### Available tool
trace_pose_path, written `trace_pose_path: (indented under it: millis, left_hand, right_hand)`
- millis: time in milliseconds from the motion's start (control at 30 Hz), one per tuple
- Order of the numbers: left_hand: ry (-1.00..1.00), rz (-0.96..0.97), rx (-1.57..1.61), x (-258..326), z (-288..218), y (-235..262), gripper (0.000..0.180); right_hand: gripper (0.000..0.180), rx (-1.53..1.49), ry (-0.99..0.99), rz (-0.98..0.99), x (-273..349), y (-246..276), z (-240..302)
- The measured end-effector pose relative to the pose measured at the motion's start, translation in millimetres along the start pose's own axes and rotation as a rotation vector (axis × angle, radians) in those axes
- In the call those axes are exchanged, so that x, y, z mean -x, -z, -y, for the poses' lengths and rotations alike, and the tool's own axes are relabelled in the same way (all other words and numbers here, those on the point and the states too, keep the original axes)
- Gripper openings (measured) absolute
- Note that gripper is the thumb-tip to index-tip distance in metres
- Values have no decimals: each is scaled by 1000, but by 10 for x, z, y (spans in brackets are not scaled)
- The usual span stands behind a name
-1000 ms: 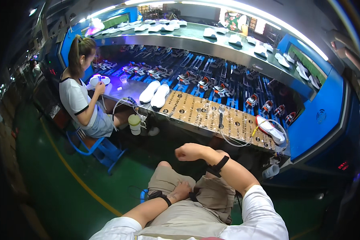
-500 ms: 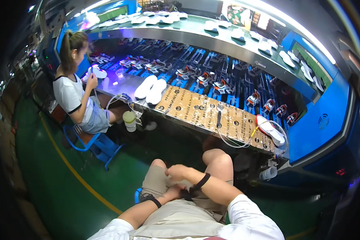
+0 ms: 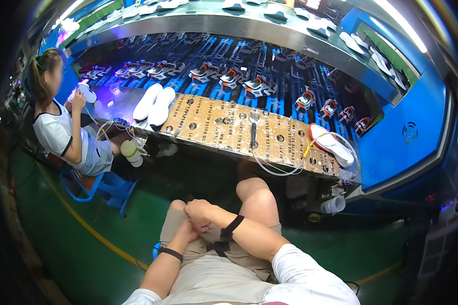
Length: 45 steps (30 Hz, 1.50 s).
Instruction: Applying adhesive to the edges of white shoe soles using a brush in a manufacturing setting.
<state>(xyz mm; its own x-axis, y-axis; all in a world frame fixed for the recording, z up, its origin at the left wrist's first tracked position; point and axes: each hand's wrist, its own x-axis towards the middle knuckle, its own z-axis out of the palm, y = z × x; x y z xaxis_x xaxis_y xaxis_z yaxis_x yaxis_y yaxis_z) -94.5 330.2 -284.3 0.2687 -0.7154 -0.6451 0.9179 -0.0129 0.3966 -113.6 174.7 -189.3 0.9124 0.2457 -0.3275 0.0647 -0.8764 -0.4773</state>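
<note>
Above my lap, my right hand [image 3: 198,211] and my left hand [image 3: 190,231] are together over my left thigh. The right hand's fingers are curled closed, and anything inside them is hidden. Beneath it, my left hand is partly covered, its fingers hard to make out. Both wrists wear black bands [image 3: 172,253]. A black strap end [image 3: 221,248] lies by my lap. On the bench ahead, well away from my hands, are a dark-handled brush-like tool [image 3: 253,129], a pair of white shoe soles [image 3: 162,105] and a white sole with a red edge [image 3: 333,145].
Brown printed cardboard [image 3: 213,122] covers the bench. Behind it, a conveyor carries metal clamps [image 3: 229,79]; a raised belt [image 3: 188,15] bears more soles. A seated co-worker [image 3: 61,122] handles a shoe at left. A clear hose [image 3: 275,172] hangs over the edge near a cup [image 3: 333,205].
The view has swung right, so the bench appears shifted left. My hands have come closer together, the right now resting over the left.
</note>
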Motion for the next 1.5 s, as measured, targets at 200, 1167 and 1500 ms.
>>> trace_pose_path:
  millis: [200,1167,1500]
  left_hand:
    - [82,71,-114,-78,55,59,43]
    - [-693,-491,-1815,696,-907,210,48]
    - [-992,-281,-1874,980,-709,383,12]
  right_hand:
    - [20,12,-37,51,66,42,23]
    - [47,-286,-106,-184,-316,-463,-46]
    - [23,-368,295,78,-238,-571,99]
